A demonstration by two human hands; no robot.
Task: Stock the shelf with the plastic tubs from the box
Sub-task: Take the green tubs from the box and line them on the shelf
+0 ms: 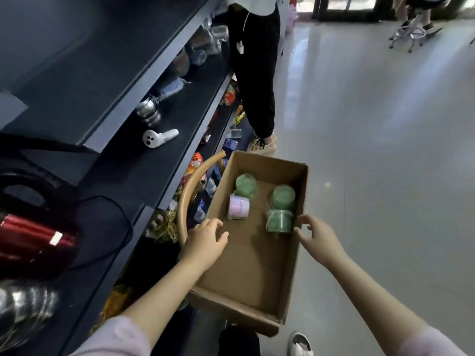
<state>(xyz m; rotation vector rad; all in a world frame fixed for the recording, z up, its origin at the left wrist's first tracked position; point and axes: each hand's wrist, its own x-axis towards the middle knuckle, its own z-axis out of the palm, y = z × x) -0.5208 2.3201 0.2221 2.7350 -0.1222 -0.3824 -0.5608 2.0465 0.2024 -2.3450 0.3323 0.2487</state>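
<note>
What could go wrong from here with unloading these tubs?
The pink tub lies on its side, so it may roll from a loose grip. The left hand is beside a curved tan handle and could snag it. Another person stands by the shelf just beyond the box; a bump is possible.

White gadget point(159, 138), tan curved handle point(191, 191), chrome stool point(410, 34)

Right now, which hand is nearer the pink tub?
Left. The left hand is at the box's left wall, just short of the pink tub; the right hand is at the right wall, beside a green tub.
</note>
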